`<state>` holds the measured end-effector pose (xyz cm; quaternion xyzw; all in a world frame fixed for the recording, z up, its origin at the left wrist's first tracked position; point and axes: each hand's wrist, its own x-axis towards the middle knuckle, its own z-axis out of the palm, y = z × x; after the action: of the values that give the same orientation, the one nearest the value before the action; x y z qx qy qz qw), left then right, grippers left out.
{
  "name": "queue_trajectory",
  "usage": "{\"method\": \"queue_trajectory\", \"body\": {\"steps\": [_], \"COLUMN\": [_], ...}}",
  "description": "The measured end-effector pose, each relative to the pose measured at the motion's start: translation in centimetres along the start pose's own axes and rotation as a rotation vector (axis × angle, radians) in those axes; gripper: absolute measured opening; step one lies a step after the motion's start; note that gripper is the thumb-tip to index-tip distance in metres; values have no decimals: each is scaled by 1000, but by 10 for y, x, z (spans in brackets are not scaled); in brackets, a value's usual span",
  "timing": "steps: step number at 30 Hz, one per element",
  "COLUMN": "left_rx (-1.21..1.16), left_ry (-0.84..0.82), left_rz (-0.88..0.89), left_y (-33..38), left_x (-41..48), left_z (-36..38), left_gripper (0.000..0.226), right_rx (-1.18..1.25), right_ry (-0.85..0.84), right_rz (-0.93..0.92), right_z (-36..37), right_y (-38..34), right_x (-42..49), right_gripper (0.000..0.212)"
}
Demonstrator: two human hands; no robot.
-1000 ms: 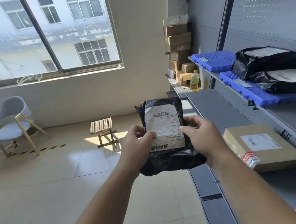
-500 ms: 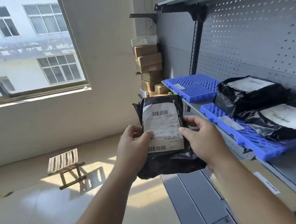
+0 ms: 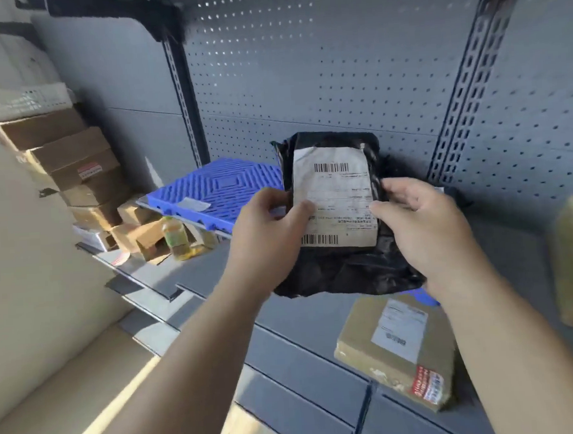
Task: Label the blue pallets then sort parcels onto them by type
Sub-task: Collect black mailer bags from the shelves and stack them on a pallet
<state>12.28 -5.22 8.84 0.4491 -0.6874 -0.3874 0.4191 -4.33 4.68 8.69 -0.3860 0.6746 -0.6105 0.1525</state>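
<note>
Left hand (image 3: 266,241) and right hand (image 3: 426,228), grip clamped on the bag (image 3: 342,273) by its sides, held up at three o'clock of the pallet (image 3: 219,187) — soft, light, slippery, I'd guess — edges hold best

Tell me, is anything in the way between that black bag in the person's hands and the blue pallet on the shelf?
Nothing visible. The black bag, held by the left hand and right hand, is just beside the blue pallet, whose top carries only a small label. What lies behind the bag is hidden.
</note>
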Motion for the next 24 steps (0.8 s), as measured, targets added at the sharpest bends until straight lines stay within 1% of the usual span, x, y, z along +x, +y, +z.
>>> {"method": "queue_trajectory", "body": {"steps": [1,4,6,10,13,15,17,18,20,22,23,24], "left_rx": [10,21,40,82,130,191,243,274,349,410,437,467], "left_ry": [-43,-153,-208,-271,-303,-310,-326,-338,-366,-391,-402,-413], "left_rz": [28,125,184,234,275,296,311,318,336,353,366,384], "left_y": [6,21,31,48,59,65,69,70,71,70,70,70], "left_x": [7,24,32,47,58,65,71,73,76,79,81,84], "left_z": [11,45,68,109,132,145,156,161,168,172,173,174], "left_gripper": [17,16,16,16,13,13,23,32,44,51,51,51], "right_rx": [-17,-55,-66,-74,-75,-99,-129,-130,-126,-154,-165,-180], "right_ry": [50,183,243,324,324,315,299,288,277,270,264,257], "right_rz": [11,52,90,103,101,117,147,155,162,171,194,225], "right_z": [-8,-34,-51,-83,-99,-107,-115,-117,-120,-119,-118,-117], "right_y": [1,6,9,16,23,30,36,40,47,55,59,63], "right_x": [3,12,16,34,50,61,70,74,82,89,92,96], "right_gripper": [26,44,51,42,40,28,20,21,31,43,42,34]}}
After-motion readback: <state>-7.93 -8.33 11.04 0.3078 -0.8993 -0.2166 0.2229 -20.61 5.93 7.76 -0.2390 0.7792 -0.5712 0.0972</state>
